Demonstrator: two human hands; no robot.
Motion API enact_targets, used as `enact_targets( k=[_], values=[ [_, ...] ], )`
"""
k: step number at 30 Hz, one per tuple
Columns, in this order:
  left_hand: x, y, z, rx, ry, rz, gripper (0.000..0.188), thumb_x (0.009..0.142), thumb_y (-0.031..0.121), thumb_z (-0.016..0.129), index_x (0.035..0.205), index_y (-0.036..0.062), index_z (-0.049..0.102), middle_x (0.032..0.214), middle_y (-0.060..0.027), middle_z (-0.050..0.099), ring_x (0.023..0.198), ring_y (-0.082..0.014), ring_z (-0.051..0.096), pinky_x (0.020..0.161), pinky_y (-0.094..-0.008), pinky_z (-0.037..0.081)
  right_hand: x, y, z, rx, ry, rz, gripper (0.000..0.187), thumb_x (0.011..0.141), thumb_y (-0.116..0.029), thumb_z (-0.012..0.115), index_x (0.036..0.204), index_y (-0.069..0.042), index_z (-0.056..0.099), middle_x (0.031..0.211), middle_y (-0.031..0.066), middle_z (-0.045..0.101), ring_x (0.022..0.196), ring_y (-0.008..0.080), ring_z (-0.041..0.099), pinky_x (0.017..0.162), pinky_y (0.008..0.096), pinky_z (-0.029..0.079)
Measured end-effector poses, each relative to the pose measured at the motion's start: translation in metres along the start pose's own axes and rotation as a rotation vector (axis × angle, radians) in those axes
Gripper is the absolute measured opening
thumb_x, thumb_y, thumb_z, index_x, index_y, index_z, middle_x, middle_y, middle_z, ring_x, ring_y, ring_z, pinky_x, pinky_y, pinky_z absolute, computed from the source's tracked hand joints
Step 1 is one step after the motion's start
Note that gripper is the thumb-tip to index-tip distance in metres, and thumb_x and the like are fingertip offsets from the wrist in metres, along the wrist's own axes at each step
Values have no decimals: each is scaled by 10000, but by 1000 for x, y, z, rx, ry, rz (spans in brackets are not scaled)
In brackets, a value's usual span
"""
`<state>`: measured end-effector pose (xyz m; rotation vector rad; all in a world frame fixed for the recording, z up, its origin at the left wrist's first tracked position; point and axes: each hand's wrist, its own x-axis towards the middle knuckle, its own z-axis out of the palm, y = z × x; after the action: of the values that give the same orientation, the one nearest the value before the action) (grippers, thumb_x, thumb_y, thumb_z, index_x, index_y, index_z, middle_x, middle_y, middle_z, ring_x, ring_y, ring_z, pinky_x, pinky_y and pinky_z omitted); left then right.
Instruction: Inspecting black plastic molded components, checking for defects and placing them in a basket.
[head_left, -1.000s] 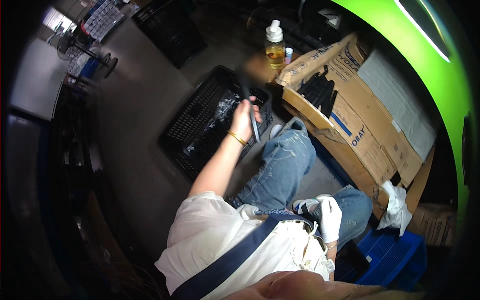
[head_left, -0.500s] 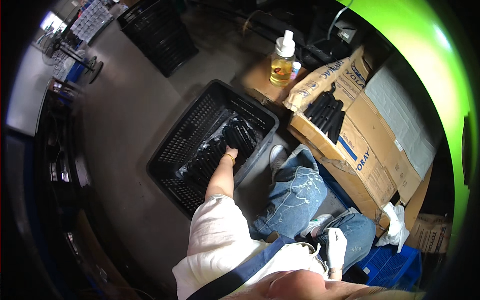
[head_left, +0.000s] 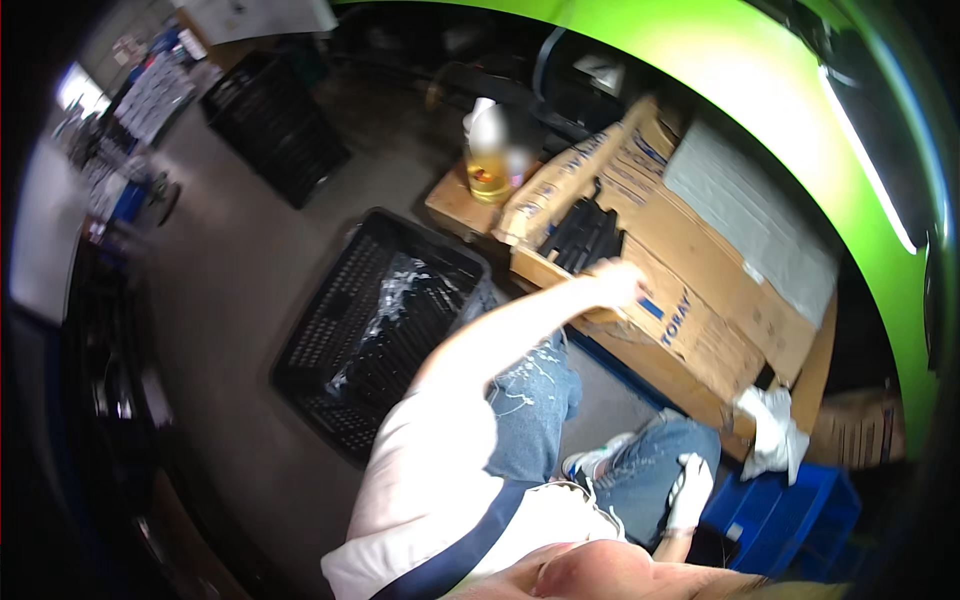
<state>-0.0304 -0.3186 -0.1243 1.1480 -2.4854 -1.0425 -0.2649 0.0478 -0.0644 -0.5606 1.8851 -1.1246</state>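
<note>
Left hand (head_left: pixel 612 280), bare, reaches out to the front rim of the open brown cardboard box (head_left: pixel 690 300); motion blur hides the fingers, so you cannot tell whether they grip or lie flat. Right hand (head_left: pixel 690 492), in a white glove with dark marks, rests on your right thigh, fingers loosely curled, holding nothing that shows.

Black strips (head_left: pixel 582 238) lie stacked inside the box, just beyond the left hand. Box front carries a blue square mark and blue lettering; its flaps stand open, a grey sheet (head_left: pixel 745 225) lying over the far part.

Clear bottle (head_left: pixel 487 155) of yellow liquid, white cap, stands on a small wooden board (head_left: pixel 455 205) left of the box. Black slotted crate (head_left: pixel 375 330) sits on the floor below the left arm, with white-flecked dark contents. Blue plastic crate (head_left: pixel 790 505) lower right, white cloth (head_left: pixel 770 435) just above it. Curved bright green panel (head_left: pixel 800 110) spans the top right.
</note>
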Motion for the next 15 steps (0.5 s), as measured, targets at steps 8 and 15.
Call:
enact_targets(
  k=[8,15],
  values=[
    [93,-3,138,236,-861,-297,377,896,351,570,1058,53,733,1084,-132,723,1022,-288,674,877,-432,507,31,33,-39,173,-126,100,297,1031,-358,507,944,-86,590,480,-74,259,352,45,213,337,257,146],
    [76,0,141,232,-913,-306,371,898,357,572,1028,51,736,1040,-125,731,970,-277,684,842,-430,512,46,56,-56,120,-87,73,291,1031,-341,514,947,-70,583,482,-70,264,357,47,214,345,255,148]
  ],
)
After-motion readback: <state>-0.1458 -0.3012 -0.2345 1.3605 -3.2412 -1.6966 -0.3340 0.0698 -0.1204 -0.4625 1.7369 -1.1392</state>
